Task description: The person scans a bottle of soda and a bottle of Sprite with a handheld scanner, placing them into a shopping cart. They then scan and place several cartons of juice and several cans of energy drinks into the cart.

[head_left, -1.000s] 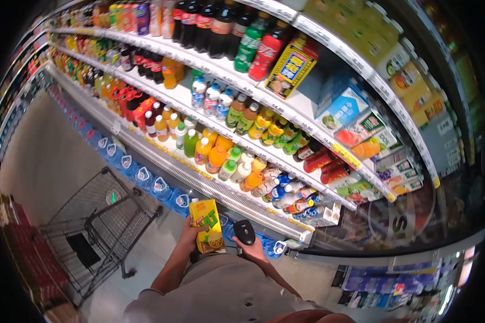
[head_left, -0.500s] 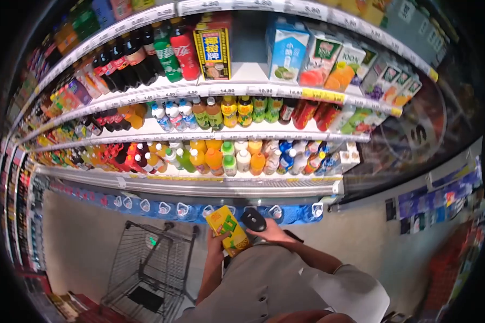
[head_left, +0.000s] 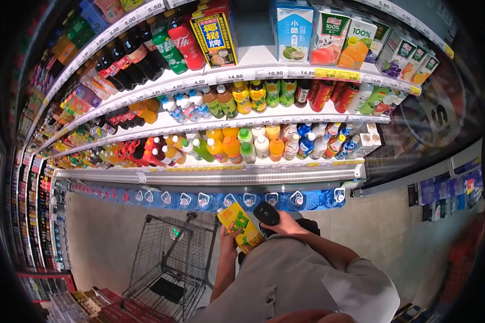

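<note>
My left hand point(head_left: 229, 240) is wrapped round a yellow drink carton point(head_left: 239, 226) with green lettering and fruit pictures, held tilted in front of my body. Just right of it, my right hand point(head_left: 289, 225) grips a black handheld scanner point(head_left: 267, 213), its rounded head pointing toward the shelves. Carton and scanner are close side by side at waist height. A grey shopping cart point(head_left: 167, 258) stands to the left of my left forearm.
Ahead, a curved shelf unit carries rows of bottles point(head_left: 230, 148), juice cartons point(head_left: 293, 35) and price strips point(head_left: 241, 76). Large blue water jugs point(head_left: 203, 200) line the floor along its base. Purple packs point(head_left: 451, 188) hang at the right; stacked boxes point(head_left: 99, 301) are at lower left.
The head view has shifted, so the cart, carton and hands appear farther right. Both hands keep their holds on the carton and the scanner.
</note>
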`<state>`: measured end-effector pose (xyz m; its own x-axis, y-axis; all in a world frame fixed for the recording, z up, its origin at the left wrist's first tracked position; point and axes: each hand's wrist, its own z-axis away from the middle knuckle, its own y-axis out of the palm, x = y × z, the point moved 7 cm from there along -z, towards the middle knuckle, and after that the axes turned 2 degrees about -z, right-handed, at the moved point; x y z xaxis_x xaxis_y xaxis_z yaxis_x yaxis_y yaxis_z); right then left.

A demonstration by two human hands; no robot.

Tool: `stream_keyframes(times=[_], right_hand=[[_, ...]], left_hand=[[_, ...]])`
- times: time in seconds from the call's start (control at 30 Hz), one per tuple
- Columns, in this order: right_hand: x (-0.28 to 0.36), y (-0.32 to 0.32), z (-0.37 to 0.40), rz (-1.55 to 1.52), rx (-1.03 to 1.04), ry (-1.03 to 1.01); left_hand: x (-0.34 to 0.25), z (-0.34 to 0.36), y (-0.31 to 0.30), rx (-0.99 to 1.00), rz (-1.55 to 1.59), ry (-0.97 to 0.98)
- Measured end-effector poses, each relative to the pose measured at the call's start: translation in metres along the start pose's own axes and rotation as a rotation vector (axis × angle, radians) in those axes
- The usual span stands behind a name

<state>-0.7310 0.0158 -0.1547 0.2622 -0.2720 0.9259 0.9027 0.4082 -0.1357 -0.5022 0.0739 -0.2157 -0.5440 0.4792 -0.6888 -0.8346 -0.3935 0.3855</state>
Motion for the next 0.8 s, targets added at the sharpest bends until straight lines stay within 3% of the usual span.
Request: stream_keyframes(times=[0.13, 0.17, 0.2, 0.23, 0.27, 0.3, 0.33, 0.37, 0.5, 0.57, 0.6, 0.63, 0.7, 0.77, 0.8], right_hand=[[0.004, -0.001, 0.002, 0.01, -0.033, -0.014], [-0.013, 0.0, -0.002, -0.007, 0.021, 0.01], [-0.025, 0.001, -0.006, -0.099, -0.077, -0.045], [-0.018, -0.004, -0.001, -0.023, -0.108, 0.058], [-0.004, -0.004, 0.001, -0.107, -0.171, -0.125], [0.014, -0.006, 0.012, -0.136, -0.19, 0.094], [-0.006, -0.008, 0.008, -0.011, -0.213, 0.196], [-0.014, -0.009, 0.006, -0.013, -0.274, 0.06], [-0.029, -0.01, 0.008, -0.118, -0.241, 0.075], [-0.025, -0.01, 0.005, -0.126, -0.255, 0.064], [-0.023, -0.01, 0.007, -0.1, -0.255, 0.031], [-0.022, -0.01, 0.01, -0.076, -0.253, 0.002], [-0.027, -0.015, 0.013, -0.047, -0.253, 0.034], [-0.028, -0.017, 0.017, -0.065, -0.258, 0.053], [-0.033, -0.021, 0.019, -0.026, -0.249, 0.044]], left_hand=[[0.011, -0.007, -0.009, -0.037, 0.035, 0.016], [0.009, -0.008, -0.005, 0.062, 0.078, 0.044], [0.009, -0.006, -0.005, 0.036, 0.237, 0.008], [0.009, -0.008, -0.008, 0.107, 0.156, 0.119], [0.013, -0.015, -0.012, 0.176, 0.257, 0.074], [0.008, -0.013, -0.018, 0.056, 0.261, 0.01], [-0.004, -0.013, -0.017, 0.059, 0.215, 0.095], [-0.014, -0.01, -0.018, 0.075, 0.155, 0.184], [-0.029, -0.011, -0.017, 0.112, 0.089, 0.251], [-0.012, -0.02, -0.023, 0.28, 0.48, 0.085], [-0.009, -0.014, -0.018, 0.151, 0.655, -0.073], [-0.017, -0.01, -0.01, 0.148, 0.656, -0.087], [-0.044, 0.01, 0.031, 0.741, 0.923, -0.061], [-0.021, 0.008, 0.033, 0.717, 0.817, -0.023], [-0.027, 0.019, 0.043, 0.93, 0.886, 0.009]])
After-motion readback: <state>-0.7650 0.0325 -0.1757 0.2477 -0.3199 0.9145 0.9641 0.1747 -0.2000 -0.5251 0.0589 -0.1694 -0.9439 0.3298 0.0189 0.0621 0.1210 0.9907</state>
